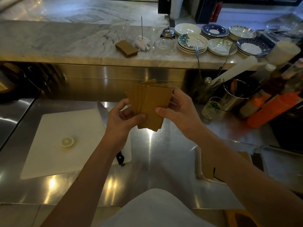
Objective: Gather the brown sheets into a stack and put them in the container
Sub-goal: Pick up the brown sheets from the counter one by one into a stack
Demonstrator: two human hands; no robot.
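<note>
A fanned bundle of several brown sheets (pixel 152 102) is held upright above the steel counter, mid-frame. My left hand (pixel 122 117) grips its lower left side, thumb across the front. My right hand (pixel 177 110) holds the right edge, thumb on the front sheet. The sheets are spread unevenly, their tops splayed. A steel container (pixel 199 163) sits at the lower right under my right forearm, with brown sheets (pixel 208 170) standing inside it. Another neat stack of brown sheets (pixel 126 48) lies on the marble ledge behind.
A white cutting board (pixel 65 145) with a lemon half (pixel 67 142) and a knife (pixel 103 113) lies at left. Stacked plates (pixel 191 44), a receipt spike (pixel 142 36) and a bell stand on the marble ledge. Bottles, a glass (pixel 212 108) and a steel utensil pot (pixel 236 94) crowd the right.
</note>
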